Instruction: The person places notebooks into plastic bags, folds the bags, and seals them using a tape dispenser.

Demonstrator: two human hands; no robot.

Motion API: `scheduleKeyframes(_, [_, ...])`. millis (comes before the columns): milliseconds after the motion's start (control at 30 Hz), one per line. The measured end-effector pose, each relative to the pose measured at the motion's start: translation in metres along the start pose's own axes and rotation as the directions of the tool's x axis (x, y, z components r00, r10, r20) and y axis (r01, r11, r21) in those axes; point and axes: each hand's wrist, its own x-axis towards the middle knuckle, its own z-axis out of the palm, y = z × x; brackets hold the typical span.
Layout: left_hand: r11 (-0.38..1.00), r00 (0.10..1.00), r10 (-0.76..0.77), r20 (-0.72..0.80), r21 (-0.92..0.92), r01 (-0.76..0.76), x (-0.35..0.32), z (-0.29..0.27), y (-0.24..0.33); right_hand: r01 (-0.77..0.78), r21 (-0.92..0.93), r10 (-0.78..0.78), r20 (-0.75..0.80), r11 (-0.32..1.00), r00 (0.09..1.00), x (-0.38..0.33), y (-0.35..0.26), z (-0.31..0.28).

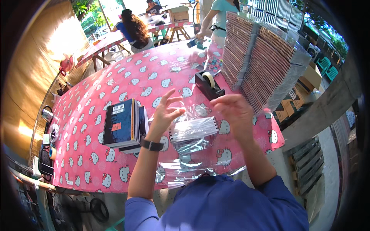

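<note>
A spiral-bound notepad with white pages (194,129) lies on clear plastic film (189,169) in front of me. At its left, my left hand (166,115) is raised with fingers spread, holding nothing. My right hand (236,111) is up on the other side, its fingertips drawn together in a pinch beside the front end of a black tape dispenser (208,85). Whatever may be between those fingertips is too small to make out. Left of my left wrist sits a stack of dark blue spiral notebooks (121,123), the top one bearing an orange label.
A pink patterned cloth (92,131) covers the table. Tall plastic-wrapped stacks of notebooks (262,61) rise at the right edge. Across the table a person in a light teal top (223,17) handles small items. Others sit at a farther table. Cardboard boxes (293,102) stand beyond the stacks.
</note>
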Motion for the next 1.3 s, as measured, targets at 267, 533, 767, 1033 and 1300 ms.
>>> scheduleKeyframes(267, [0.772,0.917,-0.367,0.158,0.601,0.205,-0.005,0.006,0.015,-0.410,-0.074,0.402,0.413,0.909,0.817,0.024,0.080,-0.001])
scheduleKeyframes(533, [0.822,0.891,-0.228,0.392,0.568,-0.039,-0.023,-0.031,-0.001,-0.624,-0.030,0.523,0.577,0.781,0.627,0.000,0.123,-0.037])
scheduleKeyframes(767, [0.959,0.977,-0.059,0.206,0.282,-0.001,-0.003,-0.010,0.021,-0.171,-0.173,0.236,0.499,0.970,0.834,0.032,0.090,0.000])
scheduleKeyframes(1033, [0.751,0.991,-0.029,0.131,0.657,-0.065,-0.031,-0.021,0.020,0.001,0.058,-0.022,0.352,0.998,0.936,0.075,0.016,-0.002])
scheduleKeyframes(1300, [0.979,0.983,0.103,0.154,0.159,-0.127,-0.005,0.015,0.046,-0.175,-0.426,0.435,0.648,0.887,0.625,0.048,0.076,-0.033])
